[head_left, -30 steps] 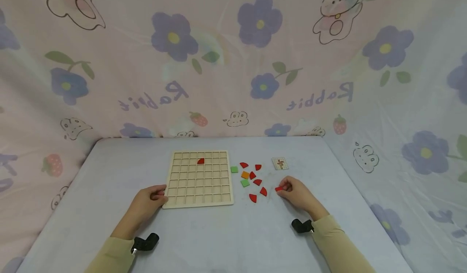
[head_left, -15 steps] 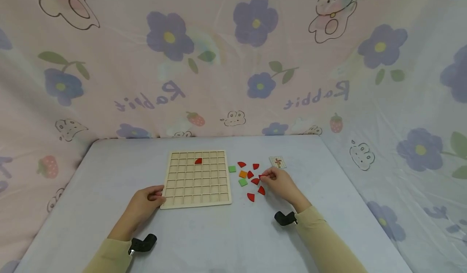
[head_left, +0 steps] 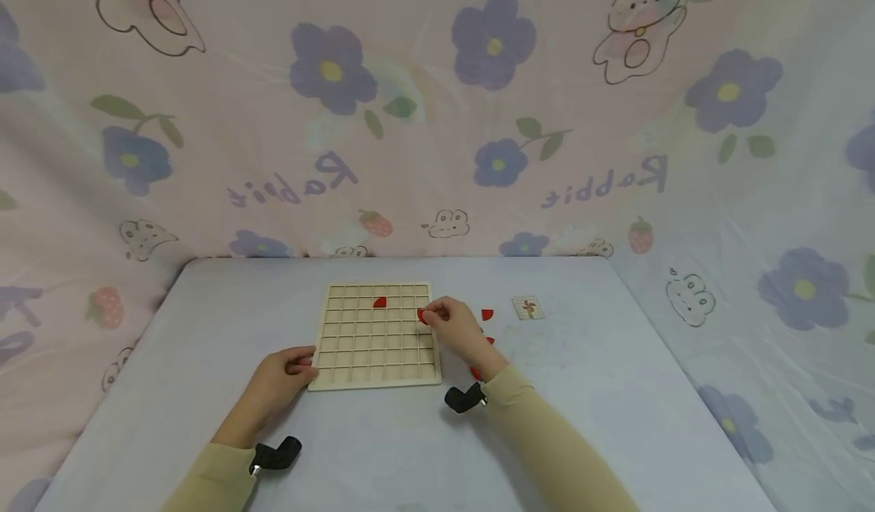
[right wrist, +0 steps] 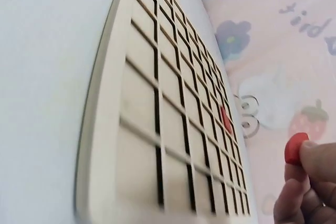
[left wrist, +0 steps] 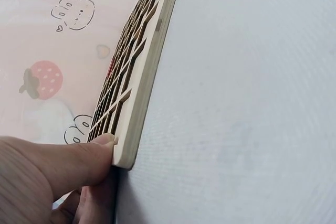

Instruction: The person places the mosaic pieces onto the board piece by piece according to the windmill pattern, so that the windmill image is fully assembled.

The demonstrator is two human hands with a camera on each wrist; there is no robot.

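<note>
A wooden grid board [head_left: 379, 352] lies on the table, one red quarter-circle piece [head_left: 380, 302] set in a cell near its far side. At the near left corner my left hand [head_left: 276, 379] grips the board's edge; in the left wrist view the thumb [left wrist: 100, 156] lies on the rim with the other fingers lower down. Between thumb and fingertips, my right hand [head_left: 456, 328] pinches another red quarter-circle piece [right wrist: 296, 148] over the board's right edge. Loose red pieces [head_left: 488, 314] lie right of the board, partly hidden by the right hand and forearm.
A small pattern card [head_left: 529, 308] lies at the back right of the white table [head_left: 383, 451]. Behind the table hangs a printed cloth [head_left: 424, 140]. Each wrist carries a black camera mount [head_left: 279, 453].
My right hand has moved left with the red piece, from beyond the loose pieces to the board's right edge. It now covers the green and orange squares. The left hand keeps its hold.
</note>
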